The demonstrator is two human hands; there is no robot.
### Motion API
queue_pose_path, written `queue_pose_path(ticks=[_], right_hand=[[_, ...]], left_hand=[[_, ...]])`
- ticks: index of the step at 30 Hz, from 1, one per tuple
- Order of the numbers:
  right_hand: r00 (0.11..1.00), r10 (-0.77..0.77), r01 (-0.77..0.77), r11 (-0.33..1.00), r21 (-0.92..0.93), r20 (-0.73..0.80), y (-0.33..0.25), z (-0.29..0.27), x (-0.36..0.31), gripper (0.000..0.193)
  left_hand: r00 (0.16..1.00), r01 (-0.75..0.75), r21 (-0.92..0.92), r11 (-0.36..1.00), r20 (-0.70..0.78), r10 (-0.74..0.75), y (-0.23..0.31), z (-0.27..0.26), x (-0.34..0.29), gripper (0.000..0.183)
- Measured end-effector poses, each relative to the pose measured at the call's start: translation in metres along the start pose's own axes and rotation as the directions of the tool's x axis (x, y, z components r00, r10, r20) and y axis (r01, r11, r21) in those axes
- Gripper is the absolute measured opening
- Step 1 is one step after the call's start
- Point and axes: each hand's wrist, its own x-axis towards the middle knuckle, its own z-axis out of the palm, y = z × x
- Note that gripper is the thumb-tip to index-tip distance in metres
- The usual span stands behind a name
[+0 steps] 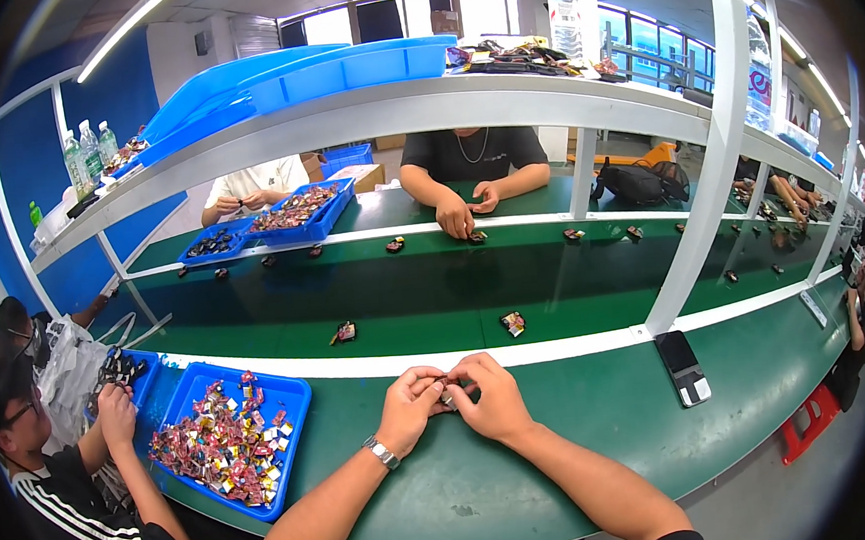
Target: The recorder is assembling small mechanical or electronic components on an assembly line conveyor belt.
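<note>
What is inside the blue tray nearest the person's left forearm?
The blue tray holds heaped small red, yellow and white pieces; the lower layers and most of its floor are covered.

Hd cam | fisheye | dwn/fwd over bench (603, 409) | nr L hand (409, 410), R hand (494, 402)

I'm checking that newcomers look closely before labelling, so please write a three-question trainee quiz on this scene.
1. Short answer: on which of the person's wrists is the metal-band watch?
2. True or false: the blue tray heaped with small multicoloured pieces sits to the left of the person's left hand.
3. Multiple choice: the left hand and right hand are
A) far apart
B) together at a small item
C) inside the tray

Key: 1. Left; 2. True; 3. B
</note>
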Motion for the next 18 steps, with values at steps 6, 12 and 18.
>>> queue_pose_path(ticks=[6,12,18], right_hand=[[0.978,0.206,-0.206,0.971,0.118,0.010,0.006,0.003,0.001,0.016],[0.952,0.304,-0.306,0.934,0.182,0.043,0.008,0.004,0.002,0.019],[0.915,0.328,-0.230,0.903,0.362,-0.236,0.076,-0.025,0.027,0.007]], left_hand=[[0.999,-0.014,0.115,0.993,-0.044,0.019,-0.009,0.001,0.003,0.015],[0.998,-0.048,0.248,0.968,-0.035,0.059,-0.008,0.001,0.001,0.018],[0.998,-0.026,0.032,0.999,-0.048,0.027,0.003,0.003,-0.003,0.027]])
